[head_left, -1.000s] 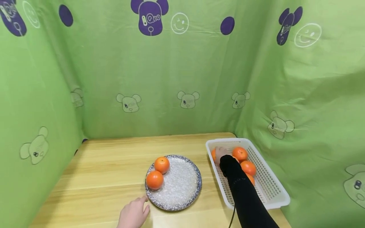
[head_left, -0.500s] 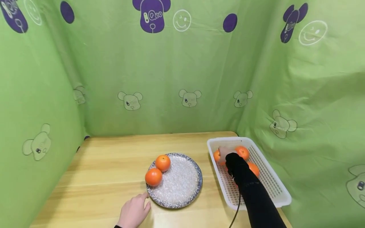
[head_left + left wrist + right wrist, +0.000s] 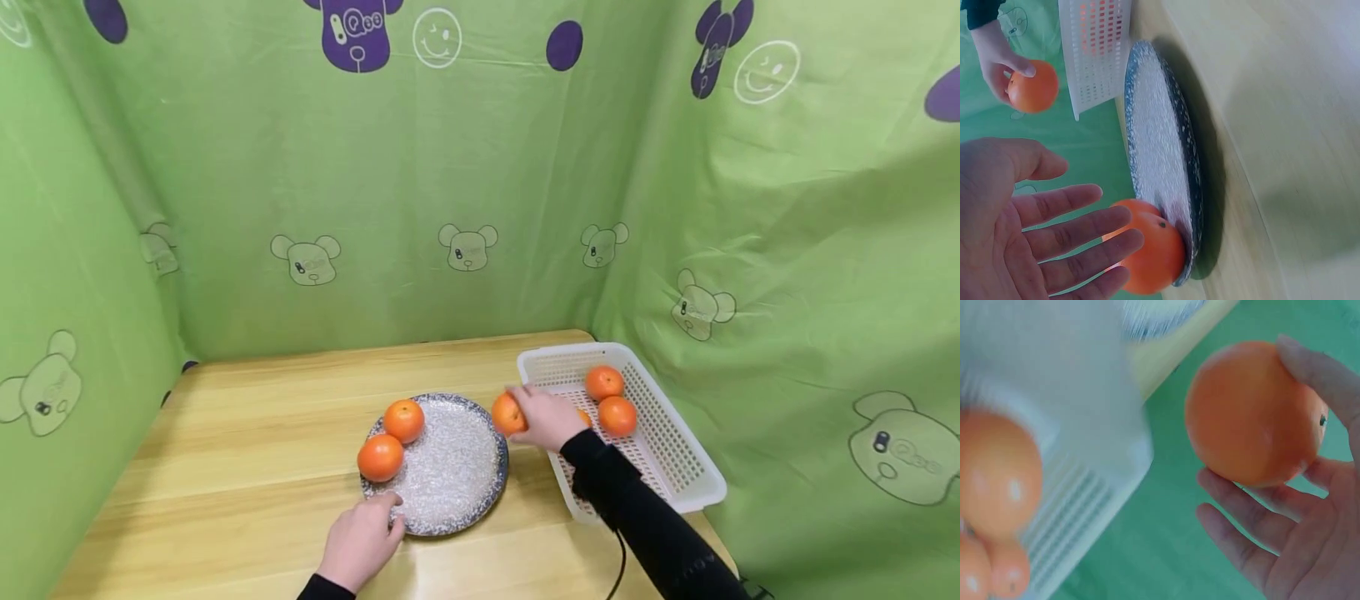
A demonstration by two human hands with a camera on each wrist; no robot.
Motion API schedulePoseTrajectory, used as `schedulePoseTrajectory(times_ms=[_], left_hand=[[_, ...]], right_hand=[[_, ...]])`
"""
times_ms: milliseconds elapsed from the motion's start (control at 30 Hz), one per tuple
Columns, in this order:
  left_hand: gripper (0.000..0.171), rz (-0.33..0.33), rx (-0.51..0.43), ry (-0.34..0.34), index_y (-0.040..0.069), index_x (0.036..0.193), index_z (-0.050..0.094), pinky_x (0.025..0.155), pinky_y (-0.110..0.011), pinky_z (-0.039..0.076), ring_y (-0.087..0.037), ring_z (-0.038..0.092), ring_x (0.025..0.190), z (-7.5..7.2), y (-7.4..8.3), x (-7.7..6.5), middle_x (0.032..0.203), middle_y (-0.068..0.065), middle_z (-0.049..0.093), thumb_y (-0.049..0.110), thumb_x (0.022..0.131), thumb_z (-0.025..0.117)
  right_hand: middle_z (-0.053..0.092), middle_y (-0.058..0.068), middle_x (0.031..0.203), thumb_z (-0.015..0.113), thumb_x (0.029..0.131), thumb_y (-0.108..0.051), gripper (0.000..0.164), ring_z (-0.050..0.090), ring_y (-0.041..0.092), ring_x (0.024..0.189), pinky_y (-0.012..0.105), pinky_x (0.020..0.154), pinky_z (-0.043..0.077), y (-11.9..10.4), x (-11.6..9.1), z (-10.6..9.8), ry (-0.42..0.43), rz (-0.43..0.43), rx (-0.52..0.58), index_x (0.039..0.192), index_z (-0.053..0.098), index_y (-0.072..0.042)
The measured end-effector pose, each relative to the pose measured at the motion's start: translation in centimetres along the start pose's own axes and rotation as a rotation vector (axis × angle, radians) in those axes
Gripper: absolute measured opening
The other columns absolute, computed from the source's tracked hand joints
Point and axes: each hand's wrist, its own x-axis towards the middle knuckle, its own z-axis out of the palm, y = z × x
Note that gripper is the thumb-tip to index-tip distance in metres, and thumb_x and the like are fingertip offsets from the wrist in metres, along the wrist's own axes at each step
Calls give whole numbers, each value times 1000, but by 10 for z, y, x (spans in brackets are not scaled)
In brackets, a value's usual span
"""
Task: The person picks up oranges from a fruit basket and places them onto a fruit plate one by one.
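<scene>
My right hand (image 3: 553, 419) grips an orange (image 3: 507, 414) between thumb and fingers, above the table between the plate and the basket. In the right wrist view the held orange (image 3: 1250, 415) shows its small stem spot, with the thumb over its top and the fingers below. My left hand (image 3: 363, 537) is at the near left rim of the speckled grey plate (image 3: 453, 467), and its fingers look extended in the left wrist view. Two oranges, one farther back (image 3: 404, 421) and one nearer (image 3: 380, 457), sit touching on the plate's left side.
A white perforated plastic basket (image 3: 678, 454) stands on the right of the wooden table (image 3: 247, 450), holding several oranges (image 3: 617, 416). A dark cable (image 3: 621, 562) hangs from the right sleeve. Green printed cloth (image 3: 390, 183) encloses the back and sides.
My right hand has come up out of the basket and moved left with an orange towards the plate. The left hand stays by the plate's rim. The head view has shifted slightly.
</scene>
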Motion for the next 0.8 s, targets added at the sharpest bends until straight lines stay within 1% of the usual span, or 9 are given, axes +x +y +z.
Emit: schedulePoseTrajectory(times_ms=[33,100,200,267,400,500,667,733,800], left_hand=[[17,2,-4,-3,12,91,65,57,-37,49,-22,64,72,0,0,0,87,-4,67,23,78,64],[16,9,-4,-4,12,90,64,56,-37,49,-21,63,70,0,1,-1,85,-3,67,23,78,64],[14,16,1,6,12,88,64,53,-36,48,-21,63,67,1,0,-3,82,-2,66,22,78,65],[14,18,1,4,12,87,65,53,-36,47,-21,62,66,2,0,-4,81,-2,66,22,77,65],[16,13,-8,-24,12,88,65,53,-37,48,-22,63,67,4,1,-6,81,-3,66,23,78,65],[16,9,-9,-44,12,89,64,55,-39,48,-23,63,68,5,3,-7,83,-4,67,23,77,65],[19,33,-3,-31,12,91,64,58,-38,50,-22,64,72,6,7,-7,85,-4,67,24,77,64],[26,61,-18,-25,9,97,64,62,-39,51,-23,64,78,7,10,-6,91,-7,67,26,76,66],[40,100,-42,-24,6,107,60,67,-40,51,-25,63,84,7,14,-3,98,-10,65,30,75,68]], right_hand=[[55,16,118,78,63,-45,82,61,29,88,40,65,51,-4,-4,4,-11,-9,-2,131,45,-13],[56,15,118,78,61,-46,82,61,29,91,41,66,51,-20,-18,15,-52,-45,14,129,47,-13],[57,13,116,78,59,-47,83,62,27,90,38,65,51,-38,-37,32,-119,-84,5,128,48,-12],[58,11,113,78,57,-48,82,62,25,88,35,65,50,-45,-47,41,-154,-101,-1,126,50,-13],[59,7,106,79,55,-48,81,61,20,83,31,62,48,-50,-59,52,-166,-110,-15,122,52,-13],[59,7,105,79,54,-48,80,60,19,83,30,63,48,-51,-62,55,-163,-102,-13,121,53,-12],[59,5,103,79,55,-48,79,60,17,80,29,60,47,-56,-62,50,-163,-122,-25,121,53,-13],[58,4,104,79,55,-49,80,60,16,79,28,60,47,-61,-62,45,-152,-140,-20,122,52,-14],[58,4,106,78,56,-50,81,60,16,80,27,59,47,-70,-62,38,-137,-164,-5,124,51,-14]])
